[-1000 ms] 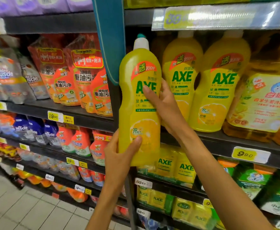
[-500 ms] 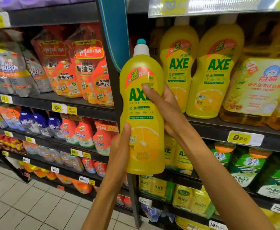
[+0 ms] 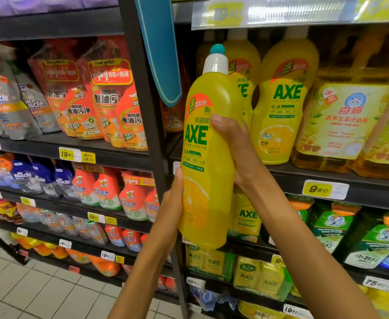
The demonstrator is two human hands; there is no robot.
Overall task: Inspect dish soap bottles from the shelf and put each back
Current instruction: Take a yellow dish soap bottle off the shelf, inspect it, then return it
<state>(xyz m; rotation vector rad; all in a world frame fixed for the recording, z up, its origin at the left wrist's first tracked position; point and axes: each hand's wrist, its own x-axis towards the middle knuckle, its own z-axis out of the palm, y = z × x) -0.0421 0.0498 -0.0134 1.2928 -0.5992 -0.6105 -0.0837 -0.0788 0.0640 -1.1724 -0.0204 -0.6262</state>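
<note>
I hold a tall yellow AXE dish soap bottle (image 3: pixel 208 157) upright in front of the shelf, its white neck and teal cap on top. My left hand (image 3: pixel 174 203) grips its lower left side. My right hand (image 3: pixel 237 150) wraps its right side at mid height, thumb across the label. The label faces left of me, partly turned away. Behind it, two more yellow AXE bottles (image 3: pixel 283 104) stand on the shelf (image 3: pixel 327 178).
A dark upright post (image 3: pixel 147 125) with a teal hanging sign (image 3: pixel 163 54) divides the shelving. Orange refill pouches (image 3: pixel 101 95) fill the left bay, amber bottles (image 3: pixel 350 125) stand at the right. Green and yellow packs sit on lower shelves, tiled floor lower left.
The bottle has turned so its label faces more to the left. My left thumb has slid off the front to the bottle's edge. The view has dipped slightly.
</note>
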